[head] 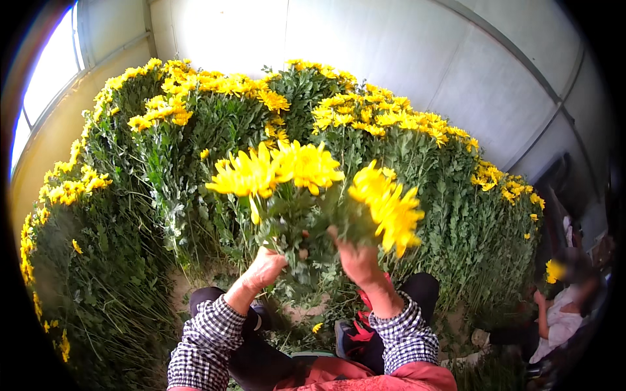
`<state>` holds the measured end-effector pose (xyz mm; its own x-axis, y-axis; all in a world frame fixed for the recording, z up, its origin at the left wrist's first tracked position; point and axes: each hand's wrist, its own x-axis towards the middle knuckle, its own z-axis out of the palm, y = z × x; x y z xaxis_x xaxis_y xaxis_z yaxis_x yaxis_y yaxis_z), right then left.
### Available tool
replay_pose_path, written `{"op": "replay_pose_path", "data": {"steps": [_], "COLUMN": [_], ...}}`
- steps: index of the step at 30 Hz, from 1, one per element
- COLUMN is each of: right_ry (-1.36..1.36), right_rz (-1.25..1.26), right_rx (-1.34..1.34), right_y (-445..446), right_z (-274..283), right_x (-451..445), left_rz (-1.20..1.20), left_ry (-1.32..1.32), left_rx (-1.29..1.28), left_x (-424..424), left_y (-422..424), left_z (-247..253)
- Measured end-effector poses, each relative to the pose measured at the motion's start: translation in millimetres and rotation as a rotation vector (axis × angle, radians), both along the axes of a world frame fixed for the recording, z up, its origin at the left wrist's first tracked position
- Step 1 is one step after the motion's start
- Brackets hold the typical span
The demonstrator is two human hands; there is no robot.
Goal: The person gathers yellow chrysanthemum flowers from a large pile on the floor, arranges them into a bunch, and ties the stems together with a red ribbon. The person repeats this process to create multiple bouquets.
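Observation:
Yellow chrysanthemum stems (293,168) with large open blooms stand upright in my left hand (268,270), whose fingers are closed around the leafy stems below the flowers. On the right, my right hand (359,261) grips further chrysanthemum stems, their yellow blooms (386,207) tilted to the right and slightly blurred. Leaves hide parts of the fingers on both hands. Between the hands the green foliage of the two groups meets, and I cannot tell exactly which stems each hand holds.
Tall piles of cut yellow chrysanthemums (420,171) curve around me from left to right against a pale wall (371,54). Leaves and a loose yellow flower (317,327) lie on the ground between my feet. At the far right sits another person (562,313) near a yellow bloom (554,271).

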<state>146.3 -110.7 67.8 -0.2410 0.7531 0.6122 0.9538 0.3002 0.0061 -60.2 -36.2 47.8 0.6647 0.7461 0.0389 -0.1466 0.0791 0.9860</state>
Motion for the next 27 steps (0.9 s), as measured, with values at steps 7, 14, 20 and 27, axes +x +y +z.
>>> {"op": "replay_pose_path", "data": {"steps": [7,14,20,27], "right_ry": [-0.858,-0.258,1.294,1.113], "right_rz": [-0.288,-0.054,0.369,0.232], "right_rx": [0.223,0.037,0.013,-0.105], "right_y": [-14,-22,-31,-14], "right_z": [0,8,36,29], "right_x": [16,15,-1,-1], "left_rz": [0.003,-0.011,0.262,0.045], "left_ry": [-0.093,-0.173,-0.225,-0.085], "left_rx": [-0.023,-0.005,0.077,0.021], "left_x": [14,19,36,35], "left_y": [-11,-17,-8,-9], "left_z": [10,-21,-19,-5]}}
